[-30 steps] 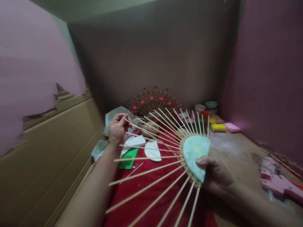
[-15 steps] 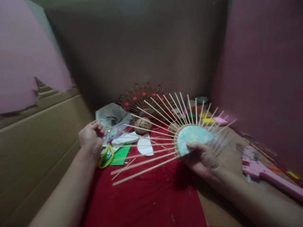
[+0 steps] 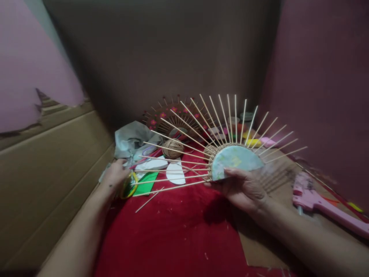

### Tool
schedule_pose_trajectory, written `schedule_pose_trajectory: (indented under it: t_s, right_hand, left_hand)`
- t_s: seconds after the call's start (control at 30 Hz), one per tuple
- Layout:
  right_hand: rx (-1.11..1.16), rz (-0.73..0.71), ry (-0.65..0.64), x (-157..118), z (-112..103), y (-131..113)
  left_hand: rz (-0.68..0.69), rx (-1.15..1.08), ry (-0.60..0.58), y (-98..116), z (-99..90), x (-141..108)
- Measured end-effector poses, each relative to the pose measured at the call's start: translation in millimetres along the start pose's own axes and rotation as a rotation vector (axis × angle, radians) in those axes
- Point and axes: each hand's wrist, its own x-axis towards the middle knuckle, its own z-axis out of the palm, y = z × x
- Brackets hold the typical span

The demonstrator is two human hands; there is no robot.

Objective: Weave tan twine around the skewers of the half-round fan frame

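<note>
Two hands, well apart, over red cloth (image 3: 173, 234): at left, beside a ribbed cardboard panel (image 3: 60, 154), the left hand (image 3: 113, 177), low and curled at the yellow looped handles of scissors (image 3: 135, 184). Fingers partly hidden, so no telling a grip from a mere touch. Just beyond, a crumpled, cloudy plastic bag (image 3: 131, 138). Next, a flat green sheet (image 3: 147, 184), smooth and straight-edged, and a white rounded cut-out (image 3: 175, 177); nearer, a thin loose stick (image 3: 148, 201). Behind them, a coarse, tightly wound ball of twine (image 3: 172, 149), and at the far side a brown fan (image 3: 163, 114) with pink flowers, upright near the wall, probably for support.

Right of centre, raised above the desk (image 3: 250, 242), the stick fan: pale, slender rods spread from a braided, fibrous band around a soft-looking aqua half-disc (image 3: 236, 156). Closed on its near lower edge, the right hand (image 3: 246, 188), thumb over the face, likely for a steady hold away from the slender rods. Farther right, glossy yellow (image 3: 253, 142) and pink (image 3: 268, 141) packets, then a pink glue gun (image 3: 311, 200), handle towards the near right, perhaps for easy reach.
</note>
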Motion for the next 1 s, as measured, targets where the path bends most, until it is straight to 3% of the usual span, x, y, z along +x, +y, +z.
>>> schedule_pose_trajectory:
  t_s: [0.07, 0.13, 0.17, 0.23, 0.4, 0.47, 0.63, 0.83, 1.0]
  right_hand:
    - [0.004, 0.011, -0.003, 0, 0, -1]
    - [0.015, 0.015, 0.004, 0, -1, 0]
    - [0.016, 0.017, 0.008, 0, -2, 0]
    - [0.009, 0.025, 0.014, 0, -3, 1]
    - [-0.003, 0.036, 0.015, 1, -5, 4]
    - [0.002, 0.045, 0.011, 1, -5, 5]
    - [-0.002, 0.044, -0.016, 2, -8, 6]
    - [-0.029, 0.049, -0.009, 1, -8, 7]
    - [-0.071, 0.041, -0.051, 0, -7, 8]
  left_hand:
    - [-0.001, 0.084, -0.077, 12, 12.7, -12]
    - [-0.03, 0.243, -0.317, 26, 30.0, -32]
    - [-0.085, 0.24, -0.46, 32, 39.3, -43]
    - [-0.141, 0.124, -0.615, 40, 56.6, -66]
    - [-0.224, -0.031, -0.766, 40, 80.1, -99]
    - [-0.257, 0.042, -0.792, 36, 80.3, -99]
    - [-0.233, 0.05, -0.633, 26, 66.0, -84]
    - [-0.214, -0.004, -0.712, 19, 43.9, -65]
    - [0.047, 0.101, -0.898, 20, 26.6, -50]
